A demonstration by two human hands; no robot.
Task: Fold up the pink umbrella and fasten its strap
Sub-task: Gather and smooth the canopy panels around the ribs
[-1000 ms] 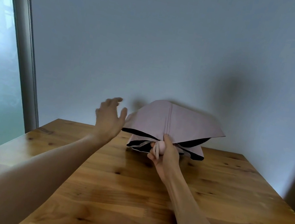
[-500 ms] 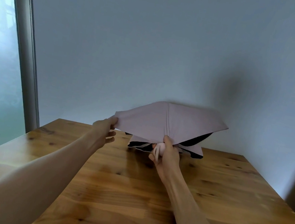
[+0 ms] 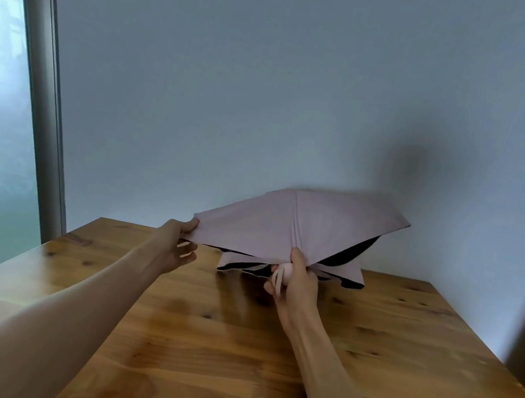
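Over the wooden table (image 3: 229,349), my left hand (image 3: 173,248) pinches the pink umbrella (image 3: 301,229) by its corner (black underneath), while my right hand (image 3: 296,281) grips the handle (image 3: 286,270), thumb on top.

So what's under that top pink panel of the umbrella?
Under the top pink panel, black lining and lower pink folds show above the table. Ribs and shaft are covered.
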